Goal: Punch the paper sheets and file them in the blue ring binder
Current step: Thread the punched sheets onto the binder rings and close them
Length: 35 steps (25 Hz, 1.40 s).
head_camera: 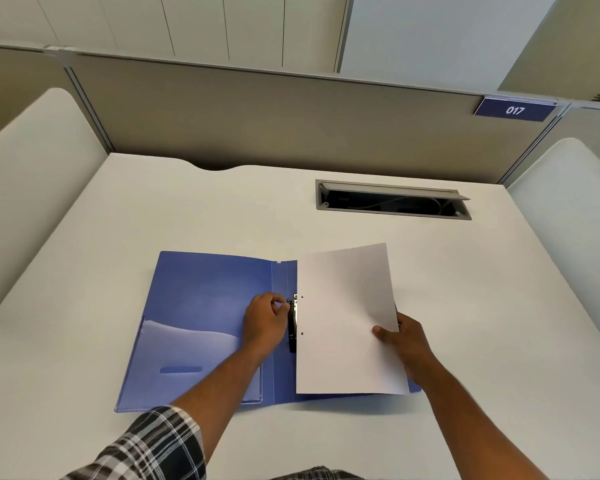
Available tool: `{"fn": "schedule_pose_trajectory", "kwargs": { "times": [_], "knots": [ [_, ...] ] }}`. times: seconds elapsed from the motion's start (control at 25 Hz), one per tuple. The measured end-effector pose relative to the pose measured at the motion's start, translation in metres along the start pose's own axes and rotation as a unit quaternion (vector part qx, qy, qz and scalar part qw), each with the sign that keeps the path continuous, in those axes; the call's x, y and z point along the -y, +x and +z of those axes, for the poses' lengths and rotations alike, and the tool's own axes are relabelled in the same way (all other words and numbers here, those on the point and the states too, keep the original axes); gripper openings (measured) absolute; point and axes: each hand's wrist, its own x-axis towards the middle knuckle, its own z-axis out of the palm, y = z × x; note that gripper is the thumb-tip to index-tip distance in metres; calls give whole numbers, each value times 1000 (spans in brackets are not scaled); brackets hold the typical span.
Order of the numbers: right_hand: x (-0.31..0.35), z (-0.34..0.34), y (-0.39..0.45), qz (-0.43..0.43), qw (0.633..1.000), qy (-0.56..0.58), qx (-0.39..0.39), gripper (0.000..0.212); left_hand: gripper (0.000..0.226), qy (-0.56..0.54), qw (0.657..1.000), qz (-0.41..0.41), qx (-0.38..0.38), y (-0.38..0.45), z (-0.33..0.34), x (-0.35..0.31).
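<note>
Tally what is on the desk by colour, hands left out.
Blue: 1, the open ring binder
White: 1, the punched paper, one sheet or several I cannot tell
Grey: 1, the cable hatch
Total: 3

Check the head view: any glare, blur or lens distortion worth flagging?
Head view: wide-angle bending curves the partition top and desk edges; light is soft and even, with only faint shadows under the paper and binder; mild sheen on the binder's pocket; slight softness overall, yet the punch holes stay readable.
</note>
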Motion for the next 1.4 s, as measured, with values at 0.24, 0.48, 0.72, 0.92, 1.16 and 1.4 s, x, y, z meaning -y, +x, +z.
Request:
{"fn": "schedule_pose_trajectory", "kwargs": {
  "times": [0.24, 0.48, 0.72, 0.92, 1.16, 1.4],
  "knots": [
    [7, -3, 10, -2, 1000, -9, 21, 34, 10, 3, 999, -33, 36, 21, 9, -9],
    [11, -6, 16, 1, 999, -13, 35, 30, 10, -43, 995, -73, 53, 31, 16, -12],
    [14, -11, 19, 9, 999, -18, 43, 34, 10, -51, 992, -94, 73, 38, 19, -11],
    [16, -12, 20, 12, 999, -15, 47, 37, 21, -26, 990, -108, 89, 46, 20, -11],
    [10, -15, 19, 19, 999, -2, 39, 31, 22, -44, 989, -121, 75, 46, 23, -13],
    [7, -14, 19, 18, 999, 0, 30, 34, 28, -54, 992, -100, 53, 11, 23, 2]
  ]
}}
